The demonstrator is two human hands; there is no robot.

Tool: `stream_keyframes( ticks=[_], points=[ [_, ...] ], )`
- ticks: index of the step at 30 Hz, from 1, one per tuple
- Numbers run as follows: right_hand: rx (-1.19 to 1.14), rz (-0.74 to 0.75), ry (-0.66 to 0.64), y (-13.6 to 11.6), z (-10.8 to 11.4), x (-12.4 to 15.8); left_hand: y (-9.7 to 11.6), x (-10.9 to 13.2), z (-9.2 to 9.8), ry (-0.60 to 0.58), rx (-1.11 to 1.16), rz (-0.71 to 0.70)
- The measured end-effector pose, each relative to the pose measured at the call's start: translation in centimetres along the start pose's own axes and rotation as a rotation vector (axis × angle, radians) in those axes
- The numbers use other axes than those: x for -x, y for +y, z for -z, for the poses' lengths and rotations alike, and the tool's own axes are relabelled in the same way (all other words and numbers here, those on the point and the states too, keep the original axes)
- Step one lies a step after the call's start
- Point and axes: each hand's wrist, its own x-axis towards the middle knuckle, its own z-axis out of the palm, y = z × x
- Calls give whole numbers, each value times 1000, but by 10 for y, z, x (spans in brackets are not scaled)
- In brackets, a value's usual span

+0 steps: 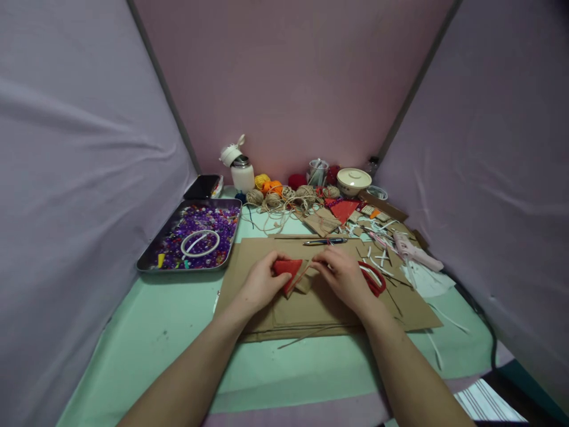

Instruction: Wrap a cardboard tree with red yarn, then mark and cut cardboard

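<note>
My left hand (258, 286) pinches a red triangular piece of felt (288, 268) over a brown cardboard sheet (249, 261). My right hand (342, 277) is closed on the other side of the same piece, fingers pressed to a small cardboard triangle (304, 282) under it. Red-handled scissors (373, 279) lie just behind my right hand. A pen (324, 242) lies on the cardboard beyond both hands.
A metal tray (151, 256) of purple beads with a white ring stands at the left. Twine balls (273, 199), yarn, a white bottle (242, 175), a bowl (353, 180) and a glue gun (413, 252) crowd the back and right. Fabric walls enclose the green table.
</note>
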Motion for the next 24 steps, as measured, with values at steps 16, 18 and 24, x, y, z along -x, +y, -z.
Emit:
stream_keyframes(
  ticks=[16,18,24],
  points=[
    [-169,-125,53,10,5,-1,13,8,4,-193,399,164],
    [-189,-152,53,10,3,-1,13,8,3,-184,481,169],
    [-216,-183,-28,2,-9,1,13,4,4,-102,720,143]
  ],
)
